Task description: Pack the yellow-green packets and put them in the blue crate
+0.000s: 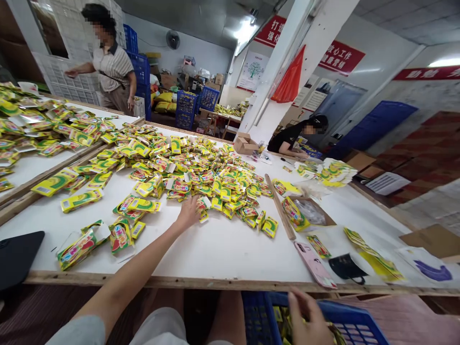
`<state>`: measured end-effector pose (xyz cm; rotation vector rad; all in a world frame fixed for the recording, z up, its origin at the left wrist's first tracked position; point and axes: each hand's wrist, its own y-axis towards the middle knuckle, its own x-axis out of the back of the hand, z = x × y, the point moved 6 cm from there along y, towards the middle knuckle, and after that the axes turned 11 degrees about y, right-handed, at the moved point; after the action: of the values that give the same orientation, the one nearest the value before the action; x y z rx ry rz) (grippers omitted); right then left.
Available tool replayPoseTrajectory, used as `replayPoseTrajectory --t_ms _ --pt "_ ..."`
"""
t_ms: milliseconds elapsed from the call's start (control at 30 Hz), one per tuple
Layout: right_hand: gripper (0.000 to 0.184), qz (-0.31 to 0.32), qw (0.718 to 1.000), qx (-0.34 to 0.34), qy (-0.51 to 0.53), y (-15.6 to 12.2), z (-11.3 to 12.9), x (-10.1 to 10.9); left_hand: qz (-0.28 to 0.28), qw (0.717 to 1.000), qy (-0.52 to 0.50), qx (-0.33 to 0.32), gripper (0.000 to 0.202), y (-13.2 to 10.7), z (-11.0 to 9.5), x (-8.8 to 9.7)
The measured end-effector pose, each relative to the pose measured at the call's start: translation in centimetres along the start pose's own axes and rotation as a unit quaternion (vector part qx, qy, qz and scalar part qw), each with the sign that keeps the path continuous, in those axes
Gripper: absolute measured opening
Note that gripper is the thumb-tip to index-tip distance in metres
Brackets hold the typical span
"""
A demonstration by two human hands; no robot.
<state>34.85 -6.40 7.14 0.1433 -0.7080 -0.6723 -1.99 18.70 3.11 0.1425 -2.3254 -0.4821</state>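
My left hand [189, 213] reaches out over the white table [215, 249] and rests on the near edge of a big pile of small yellow-green packets [201, 175], fingers closed around one or two packets [203, 207]. My right hand [309, 322] is low at the bottom of the view, over a blue plastic basket [354, 326] holding more packets, its fingers curled; what they hold is not visible.
A pink phone [315, 263] and a black pouch [347, 266] lie near the front edge. A wooden stick [279, 207] and an open carton [309, 213] sit right of the pile. One person stands at the far left [109, 62], another sits across [296, 136].
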Motion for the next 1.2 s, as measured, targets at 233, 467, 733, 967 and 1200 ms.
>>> replayPoseTrajectory --t_ms 233,467,733,967,1200 --pt "0.03 0.225 0.913 -0.027 0.339 -3.7 7.9 -18.1 0.02 0.979 -0.187 0.081 0.068 -11.0 -2.9 0.2" --pt "0.035 0.288 0.867 -0.035 0.406 -4.9 8.7 -23.3 0.083 0.953 -0.262 0.125 0.057 -14.6 -2.5 0.4" --pt "0.019 0.351 0.856 0.001 0.378 -4.6 9.6 -22.5 0.156 0.947 -0.269 0.083 0.039 -14.1 -3.2 0.1" --pt "0.017 0.356 0.874 0.043 0.329 -2.7 10.4 -22.3 0.159 0.948 -0.27 0.048 0.022 -11.7 -3.7 -0.4" --pt "0.023 0.311 0.88 -0.018 0.358 -2.8 8.4 -22.2 0.108 0.92 -0.353 0.131 0.033 -13.3 -2.9 -0.9"
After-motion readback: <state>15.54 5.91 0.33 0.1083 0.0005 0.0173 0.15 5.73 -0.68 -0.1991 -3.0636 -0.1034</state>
